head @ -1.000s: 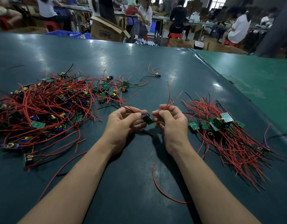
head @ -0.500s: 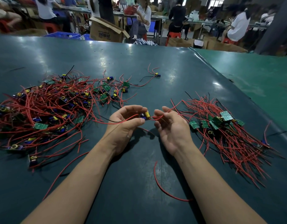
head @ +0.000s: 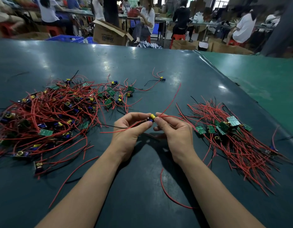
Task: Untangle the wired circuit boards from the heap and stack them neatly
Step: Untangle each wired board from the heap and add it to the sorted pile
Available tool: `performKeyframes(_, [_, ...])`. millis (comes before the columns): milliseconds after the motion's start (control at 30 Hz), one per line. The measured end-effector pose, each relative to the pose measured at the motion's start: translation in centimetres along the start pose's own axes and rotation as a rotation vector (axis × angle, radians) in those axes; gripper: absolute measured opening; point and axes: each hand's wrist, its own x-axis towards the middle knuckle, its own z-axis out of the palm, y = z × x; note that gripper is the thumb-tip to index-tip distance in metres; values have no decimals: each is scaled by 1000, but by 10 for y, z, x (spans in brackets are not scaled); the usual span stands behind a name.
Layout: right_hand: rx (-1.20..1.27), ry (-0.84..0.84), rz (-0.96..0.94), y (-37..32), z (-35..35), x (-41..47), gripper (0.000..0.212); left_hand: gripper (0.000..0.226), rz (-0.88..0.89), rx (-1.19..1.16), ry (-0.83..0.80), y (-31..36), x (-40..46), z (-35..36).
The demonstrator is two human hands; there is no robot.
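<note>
While both hands sit betw. the two piles, one wired board (head: 150,118) is held up off the tabletop (head: 142,60), just above it, w/ the sorted stack (head: 228,129) close to the right as landmark. Left hand (head: 131,130) pinches the board end betw. thumb and fingertips, other fingers curled; right hand (head: 172,130) pinches a red lead (head: 171,101) right at the yellow part, its remaining fingers loosely bent. Prob. held this way so the leads can be drawn straight: one red lead rises up and away from the stack, another red one plus a thin black one trail off toward the heap (head: 48,119), which lies well left of the stack, past the hands.

Stack's boards lie bunched at its near-left end, wires fanned out away from the hands in roughly one direction, presumably so each new one lays down parallel. Abt. seven green boards show there; more may be hidden under wires. Heap count: too tangled to tell, well over a dozen boards. One stray board (head: 162,78) lies alone far beyond the hands, up-left of the stack. One loose red wire (head: 168,193) lies on the tabletop nearer the person than the stack, betw. the forearms.

Judging by pile sizes, most of the job is left.
</note>
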Motion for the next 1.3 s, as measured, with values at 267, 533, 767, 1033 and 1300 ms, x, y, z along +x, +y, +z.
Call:
performKeyframes(267, [-109,110,-18,-1,-2,1,17,21,55,155,-60,0,-3,3])
performKeyframes(533, [10,139,81,-2,-3,5,13,23,-13,53,-59,1,0,1])
performKeyframes(767, [-44,87,67,-4,-4,3,28,22,-24,111,-44,-1,-1,2])
performKeyframes(1033, [20,105,119,-4,-8,5,13,25,-30,100,-67,3,-4,1])
performKeyframes(1300, [32,149,94,-3,-9,6,21,24,-110,59,-121,9,-6,4])
